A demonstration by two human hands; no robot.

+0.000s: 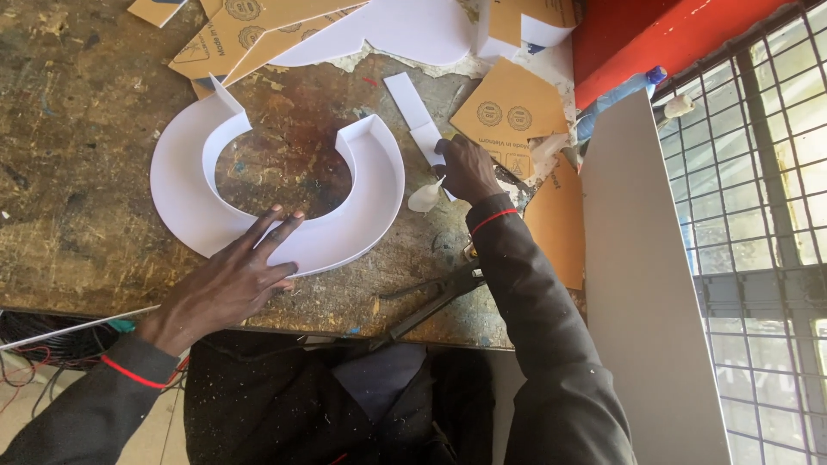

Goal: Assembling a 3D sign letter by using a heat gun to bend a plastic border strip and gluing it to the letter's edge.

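Left hand (231,284): the fingers (277,226) are spread and laid flat on the lower rim of one white crescent-shaped piece (185,198), pressing it against the counter (77,155). Nothing is gripped.

Right hand (468,168): the fingers are curled together around a small white object (424,198) that points down and left from the fist; its exact kind cannot be told. The hand rests on the counter just right of the crescent piece, near its right tip.

The crescent piece lies flat at the middle of the counter, open side facing away from the person. One thin white strip (357,168) stands on edge along its inner curve, forming a raised wall.

One flat white rectangular strip (413,116) lies just above the right hand. One pair of dark pliers (431,301) lies at the near counter edge, below the right forearm. Several brown cardboard offcuts (510,108) are scattered along the far and right sides; at least five can be counted. One large grey board (642,258) stands at the right, beside a metal window grille (758,172).
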